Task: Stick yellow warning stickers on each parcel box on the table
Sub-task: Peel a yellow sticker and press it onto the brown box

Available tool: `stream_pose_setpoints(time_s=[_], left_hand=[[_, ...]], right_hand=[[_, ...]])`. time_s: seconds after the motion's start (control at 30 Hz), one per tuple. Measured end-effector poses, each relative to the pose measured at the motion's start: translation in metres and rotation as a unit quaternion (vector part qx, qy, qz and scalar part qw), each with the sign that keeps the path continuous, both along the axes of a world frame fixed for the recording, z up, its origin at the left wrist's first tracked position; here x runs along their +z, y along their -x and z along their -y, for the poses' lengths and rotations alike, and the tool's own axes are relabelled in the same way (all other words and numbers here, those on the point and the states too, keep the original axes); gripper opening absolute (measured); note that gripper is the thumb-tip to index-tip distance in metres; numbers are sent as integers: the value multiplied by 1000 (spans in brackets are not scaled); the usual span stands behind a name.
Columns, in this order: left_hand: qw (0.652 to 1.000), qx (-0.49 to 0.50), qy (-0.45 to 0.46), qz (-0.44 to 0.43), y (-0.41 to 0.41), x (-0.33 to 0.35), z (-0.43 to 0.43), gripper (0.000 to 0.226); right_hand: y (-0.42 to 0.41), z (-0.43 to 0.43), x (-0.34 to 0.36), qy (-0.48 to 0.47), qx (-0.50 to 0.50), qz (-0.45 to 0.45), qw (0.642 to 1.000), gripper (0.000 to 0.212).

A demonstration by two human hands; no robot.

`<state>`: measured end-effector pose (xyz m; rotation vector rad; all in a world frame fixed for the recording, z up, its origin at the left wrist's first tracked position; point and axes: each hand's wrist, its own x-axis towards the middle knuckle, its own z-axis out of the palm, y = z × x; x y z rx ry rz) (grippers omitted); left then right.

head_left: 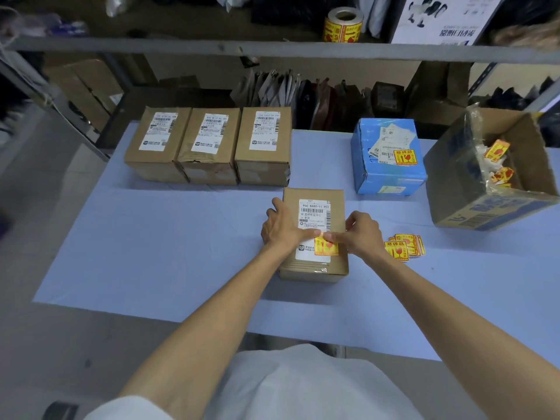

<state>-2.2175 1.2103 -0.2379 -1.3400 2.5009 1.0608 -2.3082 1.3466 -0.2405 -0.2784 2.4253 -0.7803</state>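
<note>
A brown parcel box [315, 195] with a white shipping label lies in front of me on the blue table [151, 253]. A yellow warning sticker [325, 248] sits on the label's lower part. My left hand [283, 225] rests on the box's left side, its fingers pressing the sticker's top edge. My right hand [360, 233] meets it from the right, fingertips on the same edge. Three brown parcel boxes [209, 140] stand in a row at the back left, without yellow stickers. A blue parcel box [388, 174] at the back right carries a yellow sticker [405, 156].
A small pile of loose yellow stickers [404, 247] lies right of my right hand. An open cardboard carton [485, 201] with sticker scraps stands at the far right. A sticker roll [343, 25] sits on the shelf above. The table's near edge runs just below the box.
</note>
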Motion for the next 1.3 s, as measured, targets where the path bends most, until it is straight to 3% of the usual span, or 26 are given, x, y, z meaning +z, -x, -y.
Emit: stream_pose_setpoints(time_s=[0.17, 0.43, 0.73, 0.93, 1.3], left_hand=[[1000, -12, -5, -10, 0, -2, 1, 93], [999, -37, 20, 6, -1, 1, -6, 108], [997, -70, 21, -22, -5, -4, -3, 90], [996, -71, 49, -5, -9, -3, -11, 104], [996, -90, -9, -6, -13, 3, -3, 91]], right_hand=[[10, -5, -4, 51, -18, 32, 998, 21], [-9, -7, -1, 36, 16, 3, 999, 63], [2, -14, 3, 63, 59, 44, 995, 39], [-12, -9, 7, 33, 56, -2, 998, 64], [-3, -16, -3, 52, 76, 5, 996, 43]])
